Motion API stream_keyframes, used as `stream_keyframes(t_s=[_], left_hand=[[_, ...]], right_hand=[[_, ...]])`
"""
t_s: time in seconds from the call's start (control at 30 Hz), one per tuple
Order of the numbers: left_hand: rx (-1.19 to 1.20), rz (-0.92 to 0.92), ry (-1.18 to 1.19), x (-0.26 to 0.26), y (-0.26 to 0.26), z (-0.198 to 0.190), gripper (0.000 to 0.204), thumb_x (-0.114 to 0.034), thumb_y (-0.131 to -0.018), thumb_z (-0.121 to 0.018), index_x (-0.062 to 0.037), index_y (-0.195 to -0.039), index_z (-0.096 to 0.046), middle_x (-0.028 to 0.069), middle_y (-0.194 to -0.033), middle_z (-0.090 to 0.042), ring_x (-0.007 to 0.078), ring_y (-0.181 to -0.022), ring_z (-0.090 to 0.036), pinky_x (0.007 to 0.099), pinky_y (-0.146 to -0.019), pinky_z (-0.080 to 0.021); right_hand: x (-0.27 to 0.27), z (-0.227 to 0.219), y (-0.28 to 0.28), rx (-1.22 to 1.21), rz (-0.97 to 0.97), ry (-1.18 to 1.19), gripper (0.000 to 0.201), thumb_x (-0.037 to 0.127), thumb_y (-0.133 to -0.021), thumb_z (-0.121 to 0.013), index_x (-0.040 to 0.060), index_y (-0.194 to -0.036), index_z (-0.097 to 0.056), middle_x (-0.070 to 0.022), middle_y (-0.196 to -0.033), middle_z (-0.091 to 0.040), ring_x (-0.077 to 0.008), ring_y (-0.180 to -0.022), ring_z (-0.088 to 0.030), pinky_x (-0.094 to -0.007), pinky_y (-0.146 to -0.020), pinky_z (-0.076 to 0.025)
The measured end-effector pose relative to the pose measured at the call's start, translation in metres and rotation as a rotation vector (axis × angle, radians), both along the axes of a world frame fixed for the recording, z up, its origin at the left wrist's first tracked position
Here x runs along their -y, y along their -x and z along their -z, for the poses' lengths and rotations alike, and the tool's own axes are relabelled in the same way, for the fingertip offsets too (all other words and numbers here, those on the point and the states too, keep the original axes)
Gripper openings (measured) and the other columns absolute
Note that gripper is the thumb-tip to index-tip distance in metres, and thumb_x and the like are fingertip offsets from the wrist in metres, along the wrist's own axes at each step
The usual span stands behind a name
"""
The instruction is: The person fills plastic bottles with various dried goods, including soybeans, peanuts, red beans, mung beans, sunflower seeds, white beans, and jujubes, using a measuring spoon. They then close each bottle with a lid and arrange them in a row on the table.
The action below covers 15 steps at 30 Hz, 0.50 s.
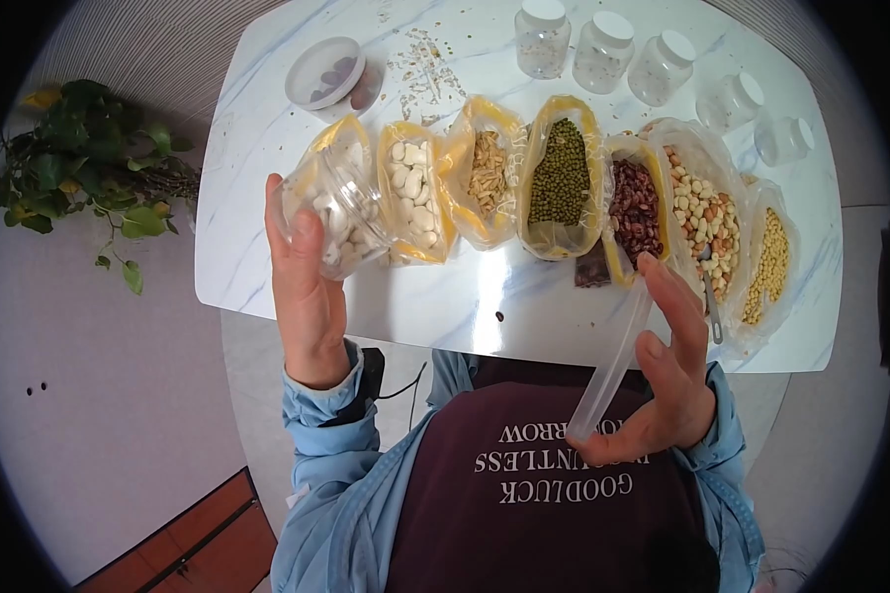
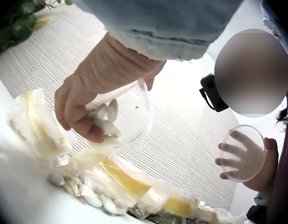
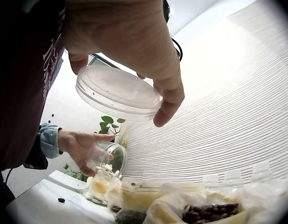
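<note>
My left hand [image 1: 307, 287] grips a clear plastic jar [image 1: 354, 183] at the table's left side. The jar is tipped with its mouth toward the bags, and white beans [image 2: 106, 126] lie inside it. Close under and beside it stand a yellow-and-clear bag [image 1: 338, 136] and a second such bag [image 1: 446, 232] of white beans. My right hand [image 1: 677, 381] holds a round translucent lid [image 1: 608, 371] by its rim, thumb on one side and fingertips on the other. The lid is on edge in front of the shirt, well apart from the jar.
Further right stand open bags of pale kernels [image 1: 488, 173], green beans [image 1: 561, 178], dark red beans [image 1: 635, 212], peanuts [image 1: 702, 212] with a spoon [image 1: 714, 316], and yellow beans [image 1: 767, 262]. Several lidded jars [image 1: 603, 59] line the back. A round tub [image 1: 316, 74] and scattered grains [image 1: 425, 74] lie back left.
</note>
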State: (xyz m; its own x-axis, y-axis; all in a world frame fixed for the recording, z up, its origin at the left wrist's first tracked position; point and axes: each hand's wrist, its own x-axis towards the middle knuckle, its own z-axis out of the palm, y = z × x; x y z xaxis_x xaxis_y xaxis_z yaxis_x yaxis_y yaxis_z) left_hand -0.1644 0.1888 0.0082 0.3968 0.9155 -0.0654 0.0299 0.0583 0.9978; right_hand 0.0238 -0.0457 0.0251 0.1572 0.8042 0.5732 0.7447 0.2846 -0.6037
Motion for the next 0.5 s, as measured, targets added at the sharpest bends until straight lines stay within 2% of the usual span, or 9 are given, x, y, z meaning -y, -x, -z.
stream_keyframes(t_s=[0.1, 0.5], left_hand=[[0.085, 0.011, 0.068, 0.001, -0.003, -0.006, 0.093, -0.044, -0.087, -0.063, -0.0011, -0.148, -0.006, 0.0225, -0.138, -0.036, 0.0304, -0.127, -0.043, 0.0393, -0.104, -0.037], [0.055, 0.055, 0.014, 0.001, -0.012, -0.012, 0.088, -0.034, -0.087, -0.065, -0.0040, -0.148, -0.010, 0.0232, -0.136, -0.041, 0.0299, -0.122, -0.048, 0.0379, -0.099, -0.042]], right_hand=[[0.000, 0.000, 0.001, -0.006, 0.001, -0.009, 0.078, 0.033, -0.062, -0.077, 0.0120, -0.131, -0.047, -0.0274, -0.134, -0.038, -0.0483, -0.114, -0.048, -0.0548, -0.091, -0.045], [0.000, 0.000, 0.001, -0.002, 0.007, -0.005, 0.075, 0.035, -0.065, -0.076, 0.0119, -0.131, -0.047, -0.0274, -0.134, -0.039, -0.0483, -0.114, -0.048, -0.0547, -0.090, -0.045]])
